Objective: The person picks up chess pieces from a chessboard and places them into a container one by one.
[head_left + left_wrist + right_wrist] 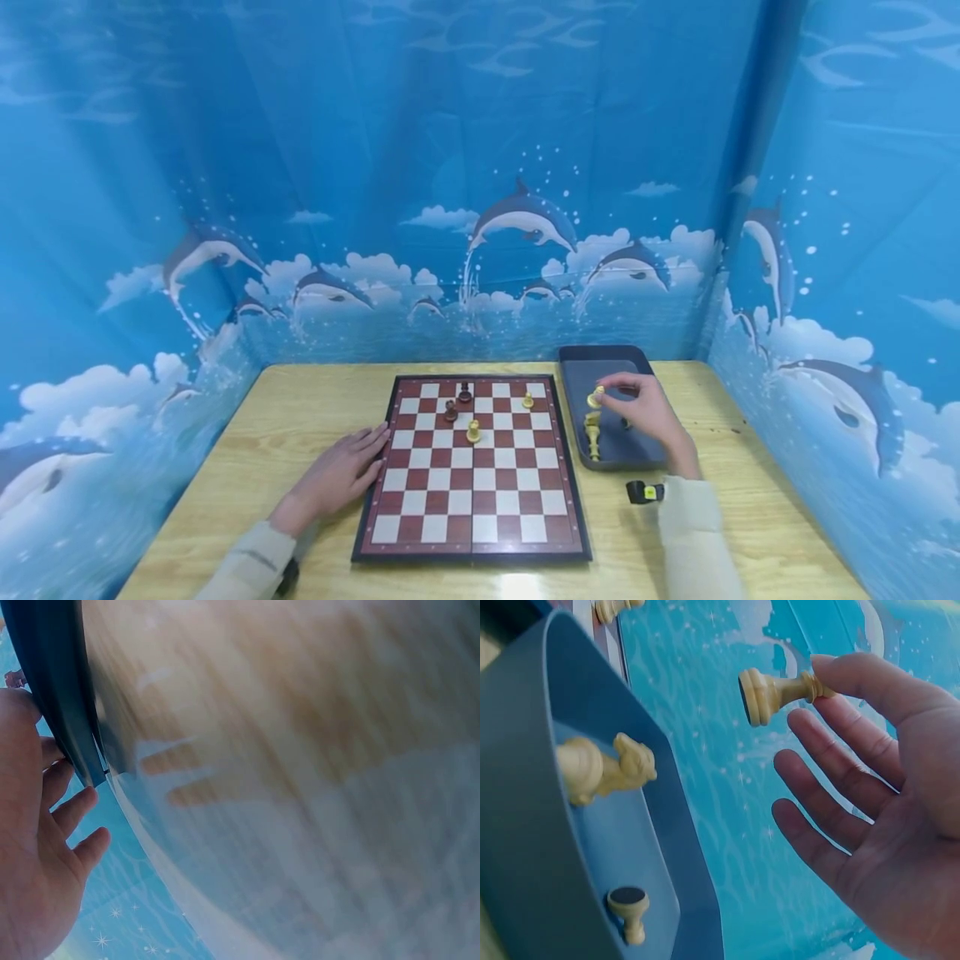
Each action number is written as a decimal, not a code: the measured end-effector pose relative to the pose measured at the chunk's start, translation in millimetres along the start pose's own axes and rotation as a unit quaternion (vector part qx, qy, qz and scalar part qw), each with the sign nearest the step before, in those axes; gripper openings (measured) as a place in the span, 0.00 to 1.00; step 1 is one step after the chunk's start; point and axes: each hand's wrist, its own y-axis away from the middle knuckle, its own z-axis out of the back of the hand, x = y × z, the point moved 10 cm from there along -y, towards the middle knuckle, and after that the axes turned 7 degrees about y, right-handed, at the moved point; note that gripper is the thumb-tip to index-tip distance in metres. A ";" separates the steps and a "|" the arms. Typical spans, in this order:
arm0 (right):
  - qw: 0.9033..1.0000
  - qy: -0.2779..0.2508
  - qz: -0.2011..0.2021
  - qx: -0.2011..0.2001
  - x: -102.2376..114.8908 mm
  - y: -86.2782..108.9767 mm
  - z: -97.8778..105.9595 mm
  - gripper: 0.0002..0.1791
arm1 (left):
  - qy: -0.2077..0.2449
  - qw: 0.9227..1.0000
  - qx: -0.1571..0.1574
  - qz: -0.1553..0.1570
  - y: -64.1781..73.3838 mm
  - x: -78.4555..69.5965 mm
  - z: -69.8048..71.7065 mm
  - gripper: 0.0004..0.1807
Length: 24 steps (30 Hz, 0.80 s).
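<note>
My right hand (pixel 643 408) pinches a cream chess piece (pixel 769 694) by its top, between thumb and index finger, above the dark grey tray (pixel 568 392). Its other fingers are spread, and the fingertips hide the piece's head. Inside the tray lie a cream knight (pixel 634 761), a small cream piece (pixel 630 909) and a taller cream one (pixel 593 440). Beside the chessboard (pixel 457 481), my left hand (pixel 337 473) rests with its extended fingers on the left edge. Two dark red pieces, one (pixel 451 411) slightly nearer than the other (pixel 465 392), stand toward the board's far side.
Two cream pieces also stand on the board: one (pixel 473 432) near the middle, a smaller one (pixel 528 401) at the far right. The tray is right of the board on a wooden table (pixel 300 400). A blue dolphin-print curtain (pixel 450 167) encloses the back and sides.
</note>
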 end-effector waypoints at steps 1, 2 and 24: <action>1.000 0.001 -0.004 0.000 -2.7 0.2 0.8 0.13 | -0.001 1.000 0.000 0.000 -0.1 0.4 -0.3 0.32; 1.000 0.003 -0.008 -0.001 -5.4 0.5 1.5 0.14 | -0.002 1.000 -0.001 0.000 -0.1 0.4 -0.4 0.32; 0.996 0.061 -0.070 0.005 -40.7 6.9 0.9 0.11 | -0.001 1.000 0.008 0.011 0.7 0.7 -0.1 0.32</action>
